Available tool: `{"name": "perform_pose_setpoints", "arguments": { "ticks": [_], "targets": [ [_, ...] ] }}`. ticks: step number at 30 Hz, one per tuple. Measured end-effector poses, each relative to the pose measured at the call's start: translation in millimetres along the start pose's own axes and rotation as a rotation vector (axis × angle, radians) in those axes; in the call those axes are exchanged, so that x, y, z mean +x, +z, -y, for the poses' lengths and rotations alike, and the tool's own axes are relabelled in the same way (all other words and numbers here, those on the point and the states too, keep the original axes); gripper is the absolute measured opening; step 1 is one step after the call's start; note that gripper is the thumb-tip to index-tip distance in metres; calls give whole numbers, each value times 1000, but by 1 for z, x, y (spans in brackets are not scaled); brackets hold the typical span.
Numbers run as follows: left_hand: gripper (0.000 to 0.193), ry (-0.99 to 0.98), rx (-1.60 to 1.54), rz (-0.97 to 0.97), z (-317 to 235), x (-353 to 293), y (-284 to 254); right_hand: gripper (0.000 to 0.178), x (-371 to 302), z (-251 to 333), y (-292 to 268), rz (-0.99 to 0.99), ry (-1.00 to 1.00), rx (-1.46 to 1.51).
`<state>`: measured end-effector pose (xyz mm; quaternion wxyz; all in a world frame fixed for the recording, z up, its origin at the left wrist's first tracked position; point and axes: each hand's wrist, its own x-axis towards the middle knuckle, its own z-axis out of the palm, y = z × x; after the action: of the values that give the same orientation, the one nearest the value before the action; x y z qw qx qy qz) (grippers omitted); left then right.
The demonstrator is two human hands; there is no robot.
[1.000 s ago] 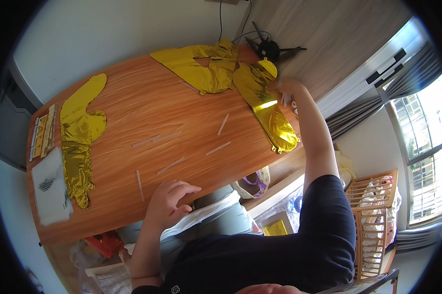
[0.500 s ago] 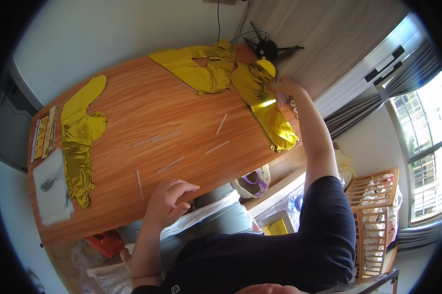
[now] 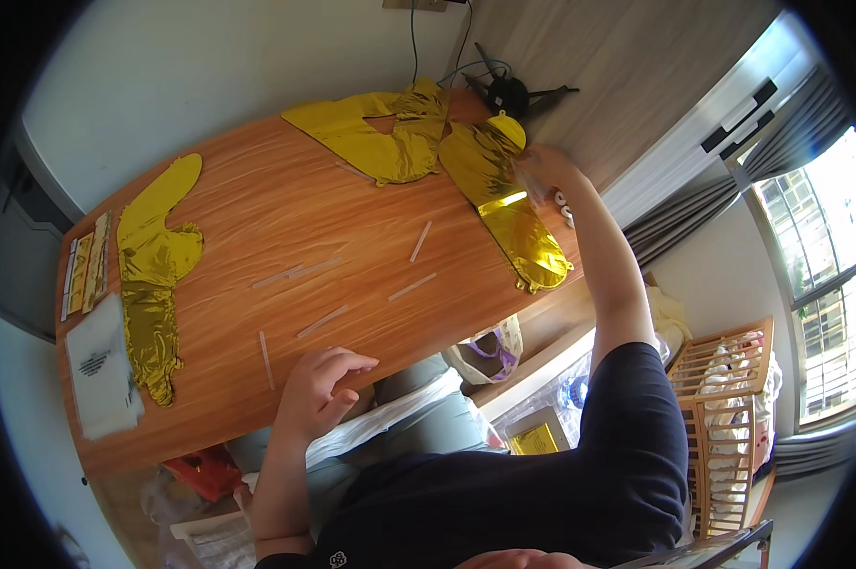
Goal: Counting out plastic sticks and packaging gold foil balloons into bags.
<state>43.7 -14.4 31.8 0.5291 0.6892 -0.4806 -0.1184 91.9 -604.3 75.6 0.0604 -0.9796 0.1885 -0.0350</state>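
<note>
My right hand (image 3: 551, 171) reaches to the far right of the table, beside a flat gold foil balloon (image 3: 492, 180). Its fingers are blurred around something pale and see-through, so I cannot make out their grip. At the table's near edge my left hand (image 3: 319, 384) rests with thumb and fingers apart, holding nothing. Several thin clear strips (image 3: 322, 321) lie scattered across the middle of the table. A second gold foil balloon (image 3: 404, 152) is spread out at the back, and a third gold foil balloon (image 3: 162, 256) lies on the left.
White rolls (image 3: 564, 209) stand near my right wrist. On the left are a white plastic packet (image 3: 103, 370) and a gold-and-white strip package (image 3: 88, 264). A black router (image 3: 508, 95) with cables sits at the back corner. A wooden crib (image 3: 722, 408) stands beyond my right arm.
The view has shifted slightly, moving the table's contents a little to the left in the picture. My right hand stays beside the right-hand balloon, and my left hand keeps its place at the edge.
</note>
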Motion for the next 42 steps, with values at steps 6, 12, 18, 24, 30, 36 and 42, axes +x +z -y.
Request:
{"name": "perform_pose_setpoints", "arguments": {
  "ticks": [6,12,18,24,30,36,42],
  "targets": [
    [76,-16,11,25,3,0,1,31,13,-9,10,-28,-226,43],
    [77,-36,21,25,2,-1,0,25,13,-4,18,12,-197,34],
    [79,-53,3,28,2,-2,0,24,1,9,13,57,-117,102],
    [74,15,-11,-7,3,2,1,33,-37,-9,-10,-4,-191,233],
    [75,15,-6,-20,4,0,4,52,-85,-1,-21,98,-392,-131],
    [76,19,-33,-5,3,1,4,43,-112,2,-5,-77,-480,-117],
    [78,14,-23,-20,1,2,4,21,-96,-1,1,-81,-201,-125]
  ]
}}
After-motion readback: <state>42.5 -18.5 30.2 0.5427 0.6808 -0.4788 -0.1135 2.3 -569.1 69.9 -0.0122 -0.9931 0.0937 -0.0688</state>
